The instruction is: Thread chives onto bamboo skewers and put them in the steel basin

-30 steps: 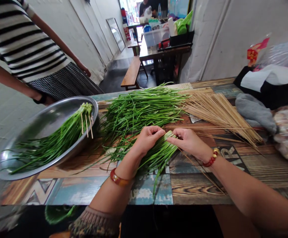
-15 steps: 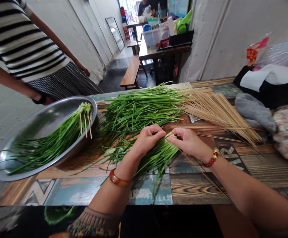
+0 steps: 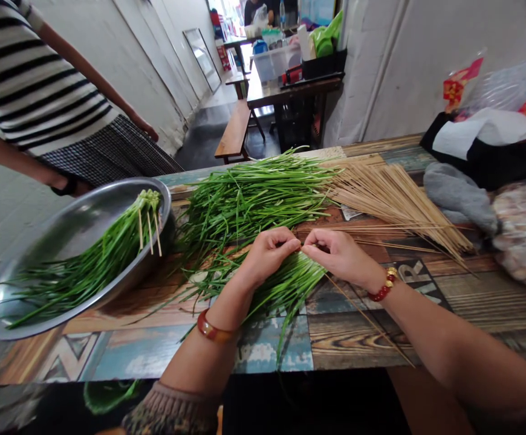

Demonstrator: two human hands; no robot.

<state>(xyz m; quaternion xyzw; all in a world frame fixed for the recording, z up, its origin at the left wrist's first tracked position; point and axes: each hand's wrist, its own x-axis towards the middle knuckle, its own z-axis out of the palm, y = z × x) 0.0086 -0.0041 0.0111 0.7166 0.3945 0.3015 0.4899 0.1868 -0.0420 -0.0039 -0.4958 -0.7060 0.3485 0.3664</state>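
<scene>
My left hand (image 3: 269, 255) and right hand (image 3: 342, 260) nearly touch, thumbs pressed to forefingers; what's pinched, I can't tell; green stalks (image 3: 295, 279) fan out beneath them on the table (image 3: 358, 344).

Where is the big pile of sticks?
In the head view, the pile of sticks lies on the right side of the table, between the heap of green stalks and the grey bundle.
</scene>
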